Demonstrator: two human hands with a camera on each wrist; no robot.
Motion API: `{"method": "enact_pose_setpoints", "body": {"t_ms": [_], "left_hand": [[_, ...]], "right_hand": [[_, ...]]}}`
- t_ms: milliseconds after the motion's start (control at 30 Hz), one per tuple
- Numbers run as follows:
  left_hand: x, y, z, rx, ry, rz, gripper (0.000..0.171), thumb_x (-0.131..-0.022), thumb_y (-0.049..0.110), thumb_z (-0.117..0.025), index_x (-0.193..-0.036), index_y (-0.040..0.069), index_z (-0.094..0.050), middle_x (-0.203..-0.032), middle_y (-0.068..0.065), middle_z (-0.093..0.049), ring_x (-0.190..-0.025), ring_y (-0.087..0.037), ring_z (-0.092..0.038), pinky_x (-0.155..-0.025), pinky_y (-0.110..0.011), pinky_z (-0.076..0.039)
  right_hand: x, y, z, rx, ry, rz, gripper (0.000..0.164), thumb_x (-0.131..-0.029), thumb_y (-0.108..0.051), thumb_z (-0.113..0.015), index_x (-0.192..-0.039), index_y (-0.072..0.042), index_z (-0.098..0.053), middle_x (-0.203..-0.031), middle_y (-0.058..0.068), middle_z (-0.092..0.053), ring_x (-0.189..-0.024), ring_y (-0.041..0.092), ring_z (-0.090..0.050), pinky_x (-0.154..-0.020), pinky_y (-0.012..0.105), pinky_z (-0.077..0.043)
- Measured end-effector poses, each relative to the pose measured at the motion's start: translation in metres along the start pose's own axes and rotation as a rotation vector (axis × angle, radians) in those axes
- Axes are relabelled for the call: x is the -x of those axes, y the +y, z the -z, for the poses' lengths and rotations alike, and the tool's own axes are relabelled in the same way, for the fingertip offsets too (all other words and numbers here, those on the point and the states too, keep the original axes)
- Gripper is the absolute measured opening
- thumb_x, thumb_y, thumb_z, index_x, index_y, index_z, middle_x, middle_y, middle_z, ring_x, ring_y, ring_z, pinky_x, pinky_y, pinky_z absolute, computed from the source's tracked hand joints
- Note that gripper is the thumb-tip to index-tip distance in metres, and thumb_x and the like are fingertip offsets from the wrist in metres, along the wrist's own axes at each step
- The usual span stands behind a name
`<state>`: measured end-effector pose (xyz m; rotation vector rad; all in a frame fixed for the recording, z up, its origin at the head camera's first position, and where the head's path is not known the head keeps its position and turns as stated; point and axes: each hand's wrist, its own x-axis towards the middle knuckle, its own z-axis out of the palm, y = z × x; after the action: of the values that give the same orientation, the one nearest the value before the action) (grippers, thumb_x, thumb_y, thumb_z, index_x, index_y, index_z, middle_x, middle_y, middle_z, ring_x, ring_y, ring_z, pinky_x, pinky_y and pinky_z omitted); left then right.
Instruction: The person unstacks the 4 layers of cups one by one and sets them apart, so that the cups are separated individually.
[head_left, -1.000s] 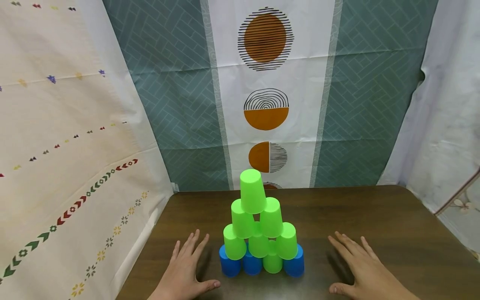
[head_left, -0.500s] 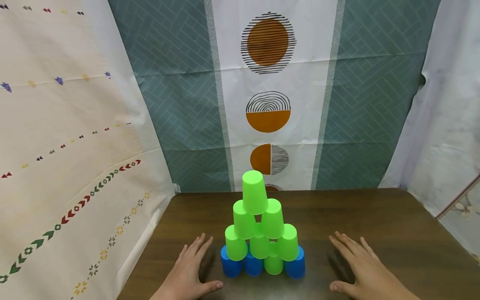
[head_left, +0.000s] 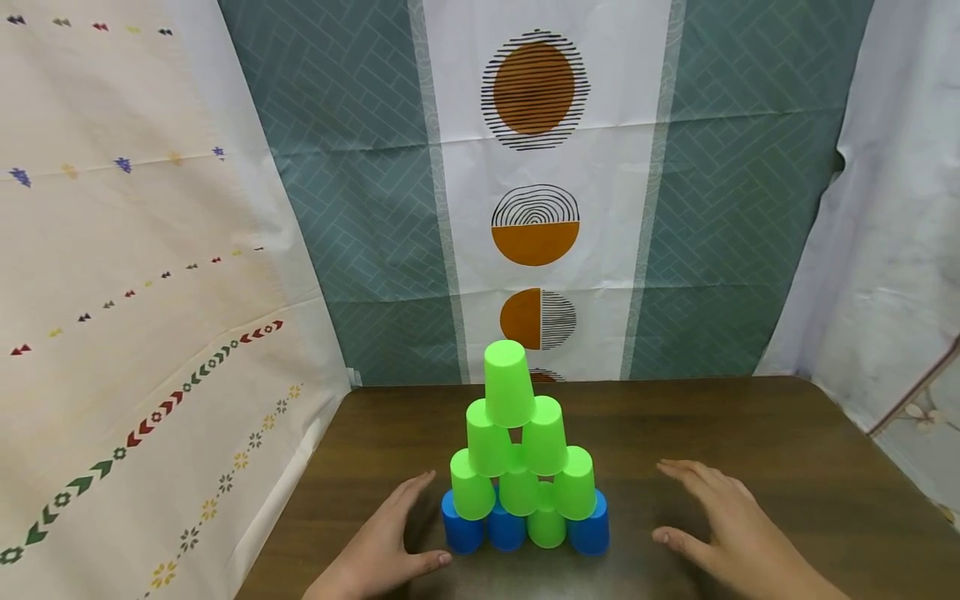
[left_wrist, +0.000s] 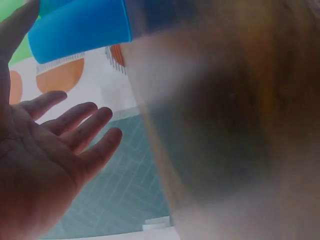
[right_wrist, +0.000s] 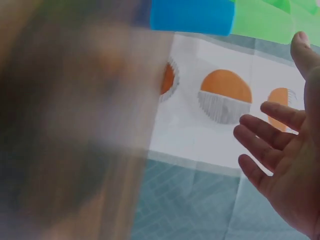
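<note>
Right hand (right_wrist: pixel 292 155), blue cup (right_wrist: pixel 192 15), green cup (right_wrist: pixel 262 21), printed cloth (right_wrist: pixel 187 135)

— Entry one, support?
— Table (head_left: pixel 675 425), dark brown, wood-grained; far right corner rounded.
— Entry two, standing directly on it?
— One row of four, inverted, set close together. From the left: outer blue cup (head_left: pixel 462 533), inner blue cup (head_left: pixel 507 532), green cup (head_left: pixel 547 530), right-hand blue cup (head_left: pixel 590 534).

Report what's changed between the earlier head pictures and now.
The left hand and right hand have rolled inward, from palms down toward palms facing each other. Nothing was taken hold of or let go. The cup pyramid between them stayed as it was.
</note>
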<state>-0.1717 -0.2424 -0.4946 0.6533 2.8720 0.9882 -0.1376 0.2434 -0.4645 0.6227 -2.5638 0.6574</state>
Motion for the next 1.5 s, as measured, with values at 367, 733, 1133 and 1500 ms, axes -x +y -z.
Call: {"method": "enact_pose_setpoints", "body": {"t_ms": [367, 733, 1133, 1500], "left_hand": [[-0.015, -0.007, -0.005, 0.17, -0.036, -0.045, 0.092, -0.084, 0.049, -0.088, -0.157, 0.015, -0.042, -0.152, -0.003, -0.054, -0.139, -0.031, -0.052, -0.11, -0.061, -0.045], [-0.033, -0.013, -0.009, 0.323, -0.135, -0.052, 0.078, -0.088, 0.035, -0.087, -0.152, 0.015, -0.047, -0.146, -0.002, -0.058, -0.13, -0.028, -0.059, -0.107, -0.056, -0.05], [-0.039, -0.027, -0.013, 0.532, -0.208, -0.047, 0.064, -0.089, 0.02, -0.087, -0.144, 0.011, -0.055, -0.136, -0.006, -0.065, -0.121, -0.026, -0.066, -0.103, -0.045, -0.055], [-0.036, -0.028, -0.014, 0.539, -0.201, -0.046, 0.056, -0.089, 0.019, -0.087, -0.137, 0.009, -0.061, -0.131, -0.005, -0.069, -0.118, -0.024, -0.068, -0.102, -0.042, -0.055]], "right_hand": [[-0.05, -0.034, 0.022, -0.171, 0.08, -0.015, 0.059, -0.089, -0.035, -0.087, -0.141, -0.03, -0.061, -0.132, -0.016, -0.064, -0.122, 0.012, -0.061, -0.098, 0.019, -0.046], [-0.107, -0.076, 0.038, -0.536, 0.011, -0.051, 0.043, -0.1, -0.026, -0.076, -0.14, -0.031, -0.061, -0.133, -0.009, -0.067, -0.12, 0.013, -0.063, -0.096, 0.026, -0.053], [-0.148, -0.109, 0.026, -0.681, -0.003, -0.013, 0.051, -0.099, -0.026, -0.077, -0.146, -0.02, -0.058, -0.137, -0.001, -0.065, -0.123, 0.021, -0.064, -0.102, 0.048, -0.054], [-0.167, -0.135, 0.019, -0.713, -0.039, -0.001, 0.063, -0.093, -0.03, -0.083, -0.148, -0.019, -0.054, -0.13, -0.003, -0.065, -0.116, 0.021, -0.067, -0.102, 0.049, -0.055]]}}
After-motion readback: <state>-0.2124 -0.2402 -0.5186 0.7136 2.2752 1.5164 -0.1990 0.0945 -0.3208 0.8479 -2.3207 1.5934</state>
